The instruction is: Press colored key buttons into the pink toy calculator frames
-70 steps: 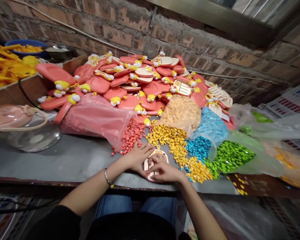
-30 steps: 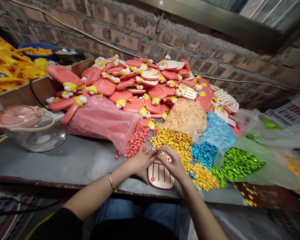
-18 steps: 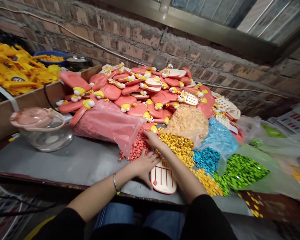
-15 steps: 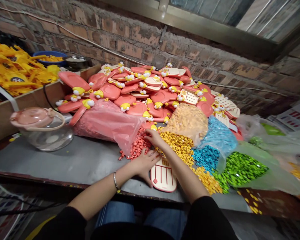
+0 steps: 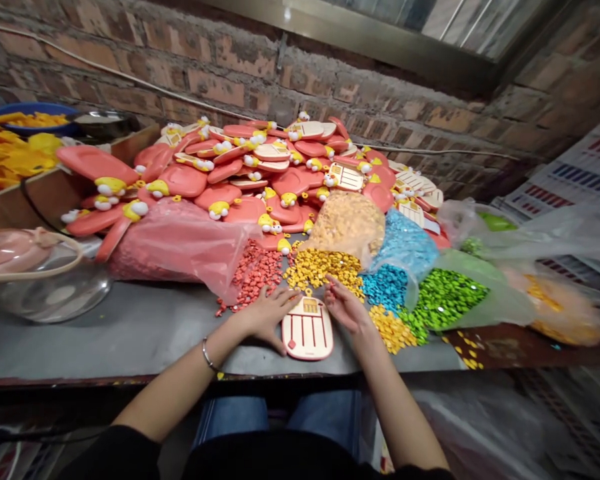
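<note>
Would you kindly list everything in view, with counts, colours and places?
Board: one, cream and red, front centre
Small pieces: many; red, gold, blue, yellow, green; beyond board
Heaped boards: many, red and cream, table's back
Bags: several, translucent, around pieces
Pitcher: one, clear and pink, left
Box: one, brown, left
Yellow parts: many, yellow, far left
Bowl: one, blue, back left
Table: one, grey, centre
Brick wall: one, brown, back
Window: one, grey frame, top right
Left hand: one, bare, board's left edge
Right hand: one, bare, board's right
</note>
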`<state>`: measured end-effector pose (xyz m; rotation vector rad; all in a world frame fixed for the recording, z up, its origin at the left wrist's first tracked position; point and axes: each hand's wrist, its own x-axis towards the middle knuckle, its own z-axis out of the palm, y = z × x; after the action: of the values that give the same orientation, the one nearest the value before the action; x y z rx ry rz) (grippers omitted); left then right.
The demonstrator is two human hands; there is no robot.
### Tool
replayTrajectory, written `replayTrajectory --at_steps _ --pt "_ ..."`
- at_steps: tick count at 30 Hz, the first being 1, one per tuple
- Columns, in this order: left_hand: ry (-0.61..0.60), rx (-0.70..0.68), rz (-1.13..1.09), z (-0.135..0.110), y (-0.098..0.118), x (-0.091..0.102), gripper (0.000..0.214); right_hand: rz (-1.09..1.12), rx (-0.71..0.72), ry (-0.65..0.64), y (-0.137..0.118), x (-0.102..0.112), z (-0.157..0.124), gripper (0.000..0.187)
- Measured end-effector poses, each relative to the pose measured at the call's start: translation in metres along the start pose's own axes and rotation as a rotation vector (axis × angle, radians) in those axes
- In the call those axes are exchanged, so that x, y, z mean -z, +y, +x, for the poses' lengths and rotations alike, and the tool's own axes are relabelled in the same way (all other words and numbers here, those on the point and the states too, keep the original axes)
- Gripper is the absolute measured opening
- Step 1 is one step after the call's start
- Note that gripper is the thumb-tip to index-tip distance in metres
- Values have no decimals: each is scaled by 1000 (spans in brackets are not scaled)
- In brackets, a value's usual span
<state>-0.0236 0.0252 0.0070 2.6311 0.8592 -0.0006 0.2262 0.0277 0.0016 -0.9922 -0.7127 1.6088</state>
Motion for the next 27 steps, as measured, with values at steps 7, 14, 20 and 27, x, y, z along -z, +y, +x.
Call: replayTrajectory --at_steps 7,14,20,27 --pt "-30 32 -8 0 3 5 113 -468 313 209 22 11 -17 22" --pt "-18 25 23 2 1 2 109 -953 474 148 33 8 -21 12" --pt "-6 33 26 4 0 0 106 -1284 777 66 37 8 -28 16" --pt "38 26 23 3 0 -2 104 -1383 787 91 38 6 -31 19"
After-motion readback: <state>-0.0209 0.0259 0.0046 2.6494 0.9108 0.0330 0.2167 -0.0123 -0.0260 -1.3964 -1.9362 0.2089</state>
